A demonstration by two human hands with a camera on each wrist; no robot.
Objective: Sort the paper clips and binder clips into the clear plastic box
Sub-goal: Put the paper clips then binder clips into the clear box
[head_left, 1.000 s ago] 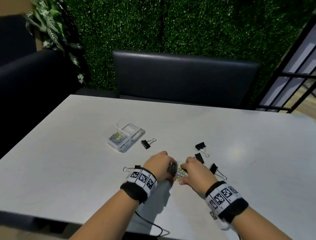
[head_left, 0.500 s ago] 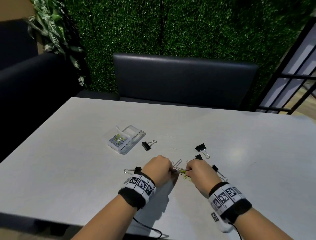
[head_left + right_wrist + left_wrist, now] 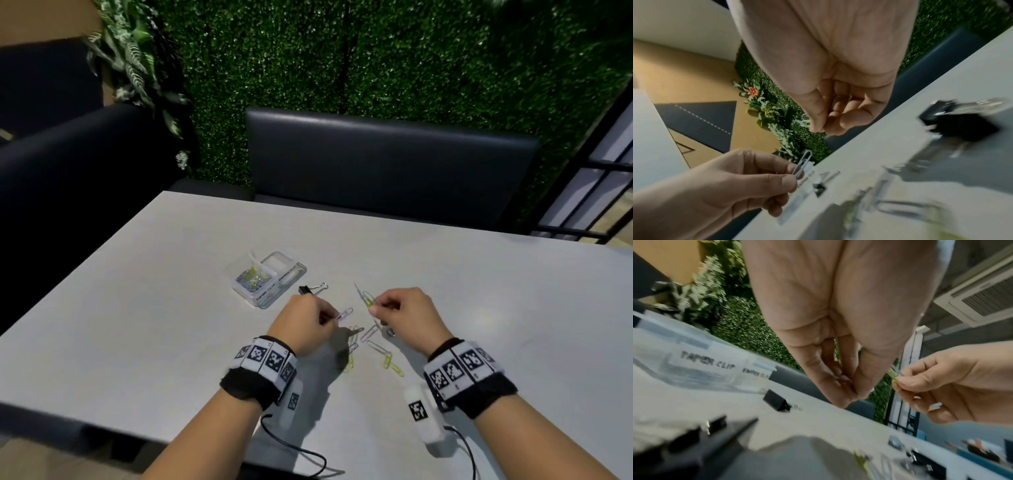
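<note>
Clear plastic box (image 3: 269,282): small, transparent, lidless or open-topped, divided into two compartments, standing on the pale grey table (image 3: 137,325); the compartment nearer the table's left edge holds a heap of silver and yellow-green paper clips, what lies in the other cannot be told. Labels on the box's near wall: "PAPER CLIP" (image 3: 708,362) legible in the left wrist view; the second label beside it too blurred to read. One black binder clip (image 3: 310,288) with silver handles, just right of the box, apart from it. Loose paper clips (image 3: 371,344), silver and yellow-green, scattered on the table right of and nearer than the box, between the two wrists. Further black binder clips (image 3: 960,123) lie on the table farther right of the box, blurred. Left hand (image 3: 305,325): raised just above the table, right of the box, thumb and forefinger pressed together on one silver paper clip (image 3: 802,164), the remaining fingers curled in. Right hand (image 3: 404,317): raised well right of the box, thumb and forefinger pinched on a small bunch of clips (image 3: 366,299), yellow-green and pale blue, other fingers curled. Both wrists carry black bands with white square-coded markers.
</note>
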